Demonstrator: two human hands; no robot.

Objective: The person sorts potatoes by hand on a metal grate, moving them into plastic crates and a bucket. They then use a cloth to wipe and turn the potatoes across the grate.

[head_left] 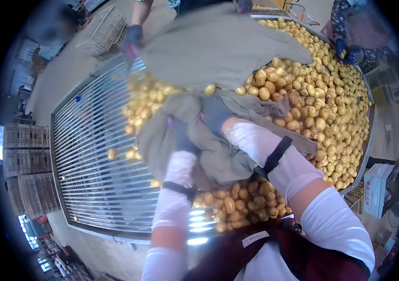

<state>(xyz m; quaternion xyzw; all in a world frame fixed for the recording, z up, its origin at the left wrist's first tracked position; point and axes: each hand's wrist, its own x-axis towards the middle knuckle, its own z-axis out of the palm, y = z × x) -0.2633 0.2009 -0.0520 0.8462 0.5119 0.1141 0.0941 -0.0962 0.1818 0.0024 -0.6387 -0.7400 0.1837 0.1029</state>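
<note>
Both my hands wear grey-blue gloves and are blurred by motion. My left hand (183, 138) grips a bunched grey-brown cloth (223, 159) that lies over the potatoes. Just right of it, my right hand (216, 114) is closed on the same cloth, fingers partly hidden by folds. Yellow-brown potatoes (335, 114) are heaped to the right, with more beneath the cloth and near my body. Beyond my hands, a second grey cloth (208, 47) is stretched out, held by a co-worker's gloved hand (134, 40).
A metal-framed table with slatted bars (101, 173) extends left, with a few loose potatoes on it. Stacked crates (28, 136) stand at far left, another crate (101, 30) at upper left. Another person's gloved hands (348, 54) hold a potato at upper right. A white box (378, 189) is at right.
</note>
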